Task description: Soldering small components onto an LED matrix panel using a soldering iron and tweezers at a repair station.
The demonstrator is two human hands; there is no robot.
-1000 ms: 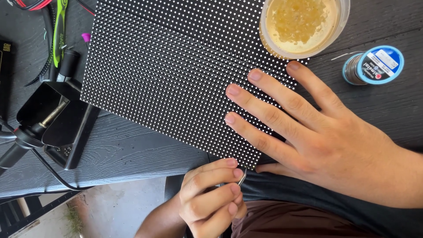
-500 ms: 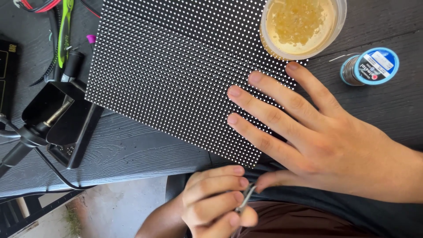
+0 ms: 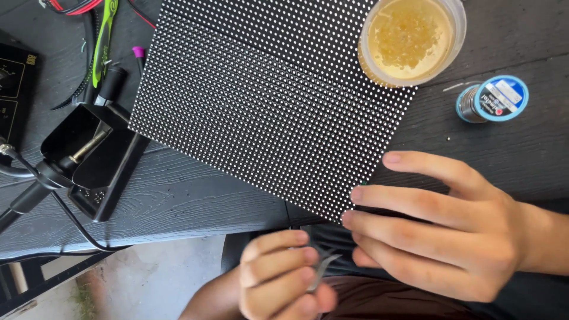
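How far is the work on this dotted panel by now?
Done: panel, solder spool and jar laid out. In hand: left hand grips tweezers below the table edge; right hand touches the panel's corner. Left: tweezers not yet at the panel; iron sits in its stand.

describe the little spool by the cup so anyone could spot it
Start at the big black dotted panel on the dark wooden table. Past its right edge, right of the clear cup of yellowish stuff, lies the small spool: the only round thing with a blue rim.
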